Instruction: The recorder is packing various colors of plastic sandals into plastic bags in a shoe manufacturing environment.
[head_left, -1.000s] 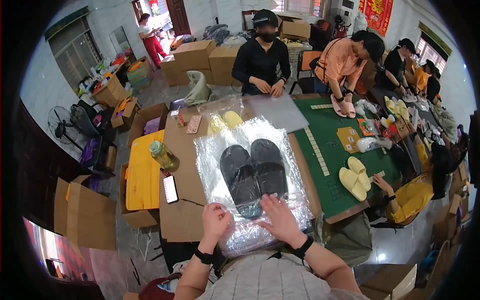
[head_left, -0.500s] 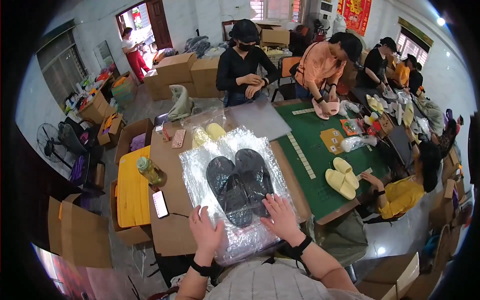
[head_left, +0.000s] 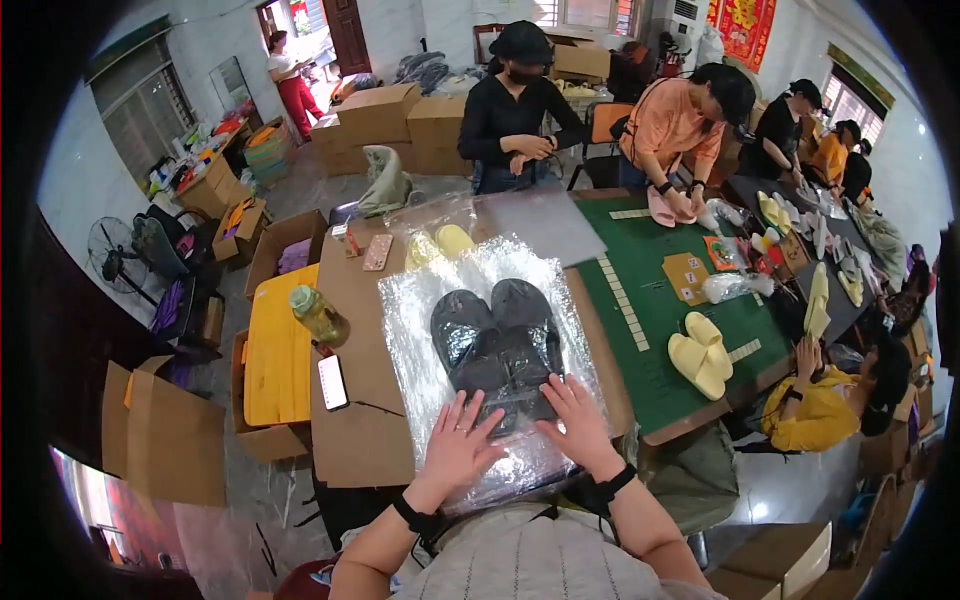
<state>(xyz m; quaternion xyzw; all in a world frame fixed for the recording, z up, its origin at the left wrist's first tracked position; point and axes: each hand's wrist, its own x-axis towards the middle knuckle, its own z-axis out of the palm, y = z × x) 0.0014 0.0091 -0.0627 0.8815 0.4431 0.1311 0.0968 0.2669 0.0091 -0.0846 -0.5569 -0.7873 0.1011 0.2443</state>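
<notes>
A pair of black slippers (head_left: 470,345) lies side by side inside or beneath clear plastic, on a shiny stack of clear plastic bags (head_left: 400,345) at the table's near side. My left hand (head_left: 458,445) rests with spread fingers on the plastic by the lower end of the left slipper. Opposite it, my right hand (head_left: 582,432) lies flat, its fingertips at the lower end of the right slipper. Neither hand grips anything. Just beyond the stack sits a pair of pale yellow slippers (head_left: 455,240), partly under clear plastic.
Left of the stack are a phone (head_left: 332,382), a green-lidded bottle (head_left: 318,315) and a pink phone-shaped item (head_left: 377,252). A carton holding yellow material (head_left: 282,345) adjoins the table. Yellow slippers (head_left: 697,358) lie on the green mat (head_left: 640,400). Co-workers stand and sit around the tables.
My left hand has moved right, onto the plastic at the slippers' lower end. My right hand stays near the right slipper. The co-worker in yellow now holds up a pale yellow slipper.
</notes>
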